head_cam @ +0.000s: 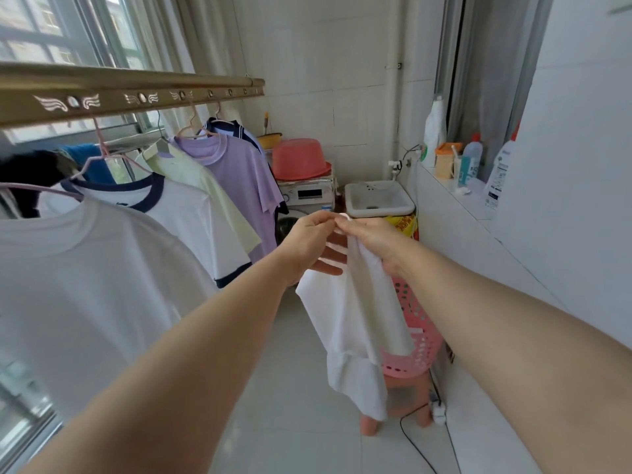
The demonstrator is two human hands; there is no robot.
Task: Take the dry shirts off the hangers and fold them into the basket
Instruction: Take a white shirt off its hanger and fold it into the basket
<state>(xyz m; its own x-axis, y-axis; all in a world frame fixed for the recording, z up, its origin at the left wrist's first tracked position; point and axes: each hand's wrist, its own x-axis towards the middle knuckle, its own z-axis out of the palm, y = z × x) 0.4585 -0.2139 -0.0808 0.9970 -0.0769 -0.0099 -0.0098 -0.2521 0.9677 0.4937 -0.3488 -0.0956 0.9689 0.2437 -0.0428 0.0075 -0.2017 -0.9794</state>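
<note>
A white shirt point(352, 323) hangs folded lengthwise in front of me, off its hanger. My left hand point(307, 248) pinches its top edge and my right hand point(372, 239) grips the cloth right beside it, the two hands touching. Behind the shirt stands a pink basket point(420, 333) on a pink stool point(403, 398). On the drying rail point(136, 97) at the left hang a large white shirt point(85, 285), a white shirt with navy trim point(191, 217), a pale yellow shirt point(201, 186) and a lilac shirt point(239, 176).
A washing machine point(307, 196) with a red basin point(299, 159) on it stands at the far wall, next to a white sink point(378, 198). Bottles point(472, 159) line the ledge on the right. A black cable point(420, 446) runs across the tiled floor.
</note>
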